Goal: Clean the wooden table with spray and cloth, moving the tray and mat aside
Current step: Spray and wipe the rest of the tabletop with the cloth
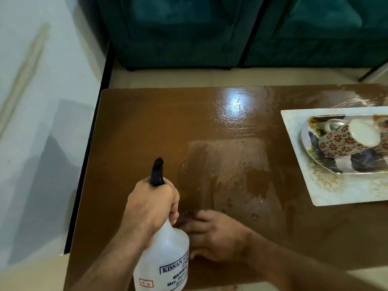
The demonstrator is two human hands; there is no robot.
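My left hand [151, 204] grips the neck and black trigger head of a translucent white spray bottle [165, 259], held upright over the near left part of the glossy wooden table [136, 133]. My right hand [214, 236] lies low on the tabletop just right of the bottle, fingers stretched toward it and blurred. I see no cloth plainly under or in it. A wet, spotted patch [226, 171] spreads across the table's middle. At the right edge a white mat [336, 192] carries a patterned tray [357, 166] with a red-flowered cup [344, 139] lying on its side.
Teal upholstered seats [189, 28] stand beyond the table's far edge, with a strip of pale floor between. A pale wall [42, 101] runs close along the table's left side. Glare from a light shines on the far middle of the tabletop.
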